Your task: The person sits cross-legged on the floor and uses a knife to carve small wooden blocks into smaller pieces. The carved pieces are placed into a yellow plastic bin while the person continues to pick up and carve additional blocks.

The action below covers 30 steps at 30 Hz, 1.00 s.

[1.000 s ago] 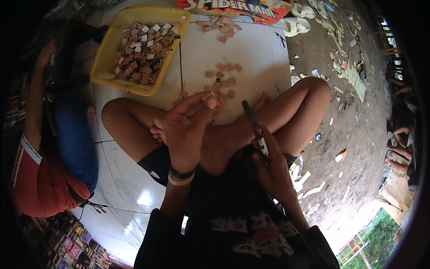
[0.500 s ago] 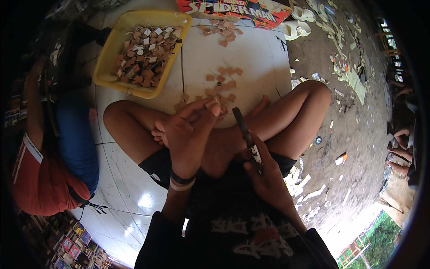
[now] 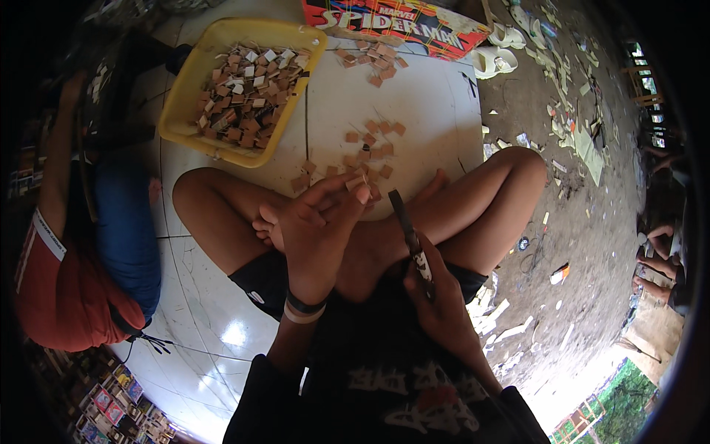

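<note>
My left hand [image 3: 319, 235] is raised above my crossed legs, thumb and forefinger pinching a small brown square piece [image 3: 356, 182] with a thin pale strand by it. My right hand [image 3: 436, 292] is closed around a long, narrow, dark tool [image 3: 403, 218] with pale marks on its side. The tool's tip points away from me, to the right of the pinched piece and apart from it. Just beyond my left fingers, loose brown squares [image 3: 381, 152] lie scattered on white tiles, some with thin strands sticking out.
A yellow tub [image 3: 168, 126] full of brown and white squares stands at the far left. More squares [image 3: 381, 59] lie near a red printed box [image 3: 399, 26]. Pale sandals [image 3: 494, 63] and scraps cover the ground at right. Another person in red [image 3: 70, 296] sits at left.
The view has shifted slightly, so the tub and squares appear a little lower and farther right. My left hand keeps its pinch, and my right hand still grips the dark tool.
</note>
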Available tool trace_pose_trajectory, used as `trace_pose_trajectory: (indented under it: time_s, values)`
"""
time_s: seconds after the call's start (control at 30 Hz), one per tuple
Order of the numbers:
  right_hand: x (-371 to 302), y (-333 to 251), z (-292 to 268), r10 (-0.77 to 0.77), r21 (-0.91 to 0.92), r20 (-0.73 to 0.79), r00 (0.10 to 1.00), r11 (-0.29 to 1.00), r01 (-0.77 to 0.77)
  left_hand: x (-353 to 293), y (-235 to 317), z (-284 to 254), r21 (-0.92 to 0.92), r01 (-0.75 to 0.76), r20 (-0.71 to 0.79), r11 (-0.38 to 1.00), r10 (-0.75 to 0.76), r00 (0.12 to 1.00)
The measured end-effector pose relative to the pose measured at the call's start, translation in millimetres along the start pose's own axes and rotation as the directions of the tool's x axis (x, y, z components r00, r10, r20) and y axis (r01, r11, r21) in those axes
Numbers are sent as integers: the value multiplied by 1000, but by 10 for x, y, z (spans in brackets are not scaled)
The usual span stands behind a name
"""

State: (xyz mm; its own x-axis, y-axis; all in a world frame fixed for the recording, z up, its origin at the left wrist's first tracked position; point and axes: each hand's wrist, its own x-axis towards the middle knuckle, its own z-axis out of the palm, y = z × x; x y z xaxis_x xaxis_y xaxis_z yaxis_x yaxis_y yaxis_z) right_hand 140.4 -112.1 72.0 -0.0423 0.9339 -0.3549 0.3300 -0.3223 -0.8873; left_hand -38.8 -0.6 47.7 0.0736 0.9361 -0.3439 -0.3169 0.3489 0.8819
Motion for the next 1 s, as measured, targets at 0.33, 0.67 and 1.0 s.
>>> trace_pose_trajectory:
  time_s: [0.33, 0.67, 1.0]
  values:
    - [-15, 12, 9, 36, -30, 10, 999, 999, -36, -34, 26, -15, 96, 9, -15, 995, -8, 1000]
    - [-8, 2, 65, -46, -1, 4, 999, 999, 46, -33, -15, 4, -31, 29, 4, 999, -29, 1000]
    - [-131, 43, -66, 99, 571, 463, 881, 727, -382, -38, -207, -140, -328, 446, 359, 833, -327, 874]
